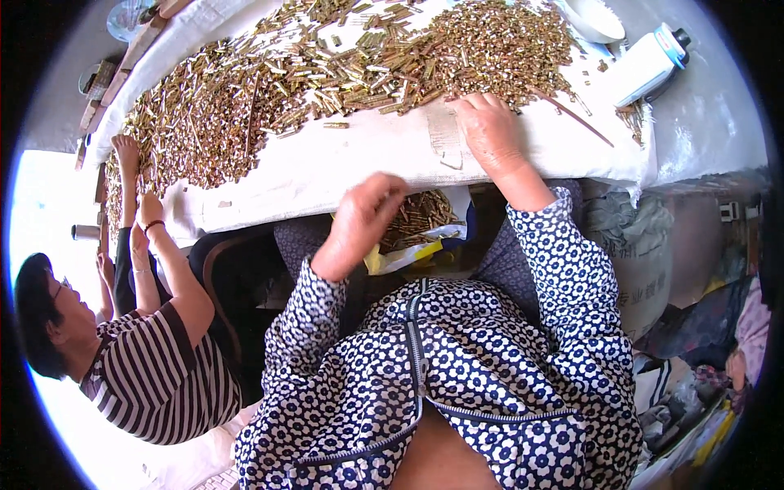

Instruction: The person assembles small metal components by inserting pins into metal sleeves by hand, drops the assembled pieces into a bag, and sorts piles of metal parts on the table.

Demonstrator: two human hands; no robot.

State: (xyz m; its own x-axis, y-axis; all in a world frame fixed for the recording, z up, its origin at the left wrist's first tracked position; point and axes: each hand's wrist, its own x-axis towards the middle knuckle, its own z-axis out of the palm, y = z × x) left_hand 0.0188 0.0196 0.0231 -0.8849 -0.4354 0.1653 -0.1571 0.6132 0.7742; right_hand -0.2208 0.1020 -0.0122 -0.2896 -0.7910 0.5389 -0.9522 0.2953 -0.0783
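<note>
A wide heap of small brass-coloured metal cylinders (351, 73) covers the far part of a white-covered table (359, 155). My right hand (490, 135) rests at the near edge of this heap, its fingers bent down among the pieces; what lies under the fingertips is hidden. Closer to me, my left hand (363, 214) hovers by the table's front edge with curled, slightly blurred fingers. Whatever it pinches is too small to make out. Just below and right of it, an open sack (457, 237) holds more of the brass pieces.
At the left a person in a striped shirt (155, 367) reaches to the same heap. A thin rod (576, 118) lies right of my right hand. Beyond are a white bottle (651, 65) and a white bowl (596, 18). A filled grey sack (633, 253) stands at the right.
</note>
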